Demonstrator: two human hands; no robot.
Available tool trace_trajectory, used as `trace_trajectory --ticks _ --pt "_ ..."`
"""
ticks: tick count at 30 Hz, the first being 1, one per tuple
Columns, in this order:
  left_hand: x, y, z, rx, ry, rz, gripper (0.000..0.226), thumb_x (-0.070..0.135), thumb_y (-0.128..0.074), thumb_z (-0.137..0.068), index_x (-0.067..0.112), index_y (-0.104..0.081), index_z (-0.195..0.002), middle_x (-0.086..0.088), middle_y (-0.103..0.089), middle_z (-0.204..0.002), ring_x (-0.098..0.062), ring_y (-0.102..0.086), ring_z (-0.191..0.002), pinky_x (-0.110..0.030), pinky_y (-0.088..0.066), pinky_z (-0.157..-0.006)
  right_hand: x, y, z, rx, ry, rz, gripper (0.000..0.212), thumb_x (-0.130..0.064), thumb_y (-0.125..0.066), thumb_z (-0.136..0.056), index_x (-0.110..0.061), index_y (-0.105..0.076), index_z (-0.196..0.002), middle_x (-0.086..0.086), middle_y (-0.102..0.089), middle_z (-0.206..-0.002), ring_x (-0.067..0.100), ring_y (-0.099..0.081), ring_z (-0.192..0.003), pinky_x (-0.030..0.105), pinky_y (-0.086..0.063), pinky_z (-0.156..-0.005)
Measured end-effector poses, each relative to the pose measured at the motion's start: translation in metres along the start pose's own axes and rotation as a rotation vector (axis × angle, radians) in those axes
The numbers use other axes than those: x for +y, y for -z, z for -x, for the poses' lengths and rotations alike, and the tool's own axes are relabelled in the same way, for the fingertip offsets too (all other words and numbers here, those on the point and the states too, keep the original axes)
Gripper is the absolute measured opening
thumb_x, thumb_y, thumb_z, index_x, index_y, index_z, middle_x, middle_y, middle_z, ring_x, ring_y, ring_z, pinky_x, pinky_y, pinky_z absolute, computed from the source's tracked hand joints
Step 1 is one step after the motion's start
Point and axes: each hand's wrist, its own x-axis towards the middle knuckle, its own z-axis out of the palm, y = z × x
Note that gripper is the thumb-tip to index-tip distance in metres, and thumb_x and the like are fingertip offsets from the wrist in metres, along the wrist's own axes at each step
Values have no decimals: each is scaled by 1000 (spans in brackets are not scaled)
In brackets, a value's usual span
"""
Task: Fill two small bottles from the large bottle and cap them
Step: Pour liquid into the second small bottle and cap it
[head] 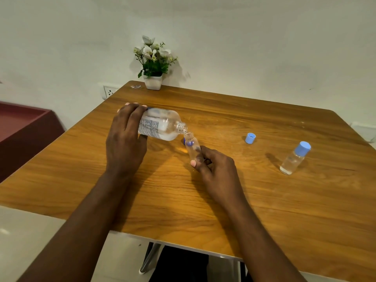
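The left hand [126, 135] grips the large bottle [160, 125] tipped over the counter [264, 200], its mouth at the open small bottle [192, 148] that the right hand [213, 167] pinches.

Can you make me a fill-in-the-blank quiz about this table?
1. The left hand tips the large bottle toward a small bottle without a ____, held by the right hand.
2. The loose cap on the table is light ____.
3. The second small bottle stands already ____.
Missing: cap, blue, capped.
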Motion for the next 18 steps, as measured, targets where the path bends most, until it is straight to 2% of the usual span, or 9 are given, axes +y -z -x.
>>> trace_trajectory --ticks 6,18 --pt "2 1 0 7 2 -9 58 -15 -63 -75 0 -53 -130 -19 -54 -131 -34 -45 -128 -51 -42 -103 0 0 1 8 -1 -7 28 -23 -63 -90 -21 -67 -118 -3 -70 -89 13 -61 -82 39 -51 -73" --pt "3 4 -1 31 -18 -3 54 -15 -60 -77 -1 -53 -129 -21 -53 -131 -35 -45 -128 -54 -42 -102 0 0 1 11 1 2 28 -23 -64 -90 -20 -67 -118 -2 -71 -89 13 -62 -82 41 -51 -73"
